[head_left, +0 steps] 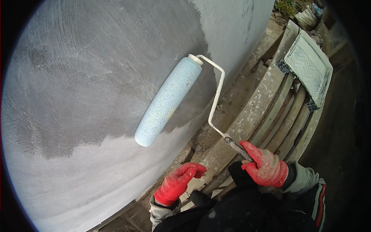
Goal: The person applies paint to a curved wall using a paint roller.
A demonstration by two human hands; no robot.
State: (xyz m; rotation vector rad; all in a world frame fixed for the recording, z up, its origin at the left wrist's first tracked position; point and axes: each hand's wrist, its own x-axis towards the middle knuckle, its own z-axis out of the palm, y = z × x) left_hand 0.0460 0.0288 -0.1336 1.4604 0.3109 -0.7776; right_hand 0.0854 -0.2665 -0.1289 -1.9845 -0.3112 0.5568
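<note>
Wrapped around the handle [237, 146], our right hand [266, 165] has the roller [168, 101] ahead-left, long axis crosswise to that grip; our left hand [177, 182], empty, half-curled, looks nearer.

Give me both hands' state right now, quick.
Left hand: partly open, fingers loosely curled, nothing visible in it.
Right hand: closed, holding the paint roller handle.
</note>
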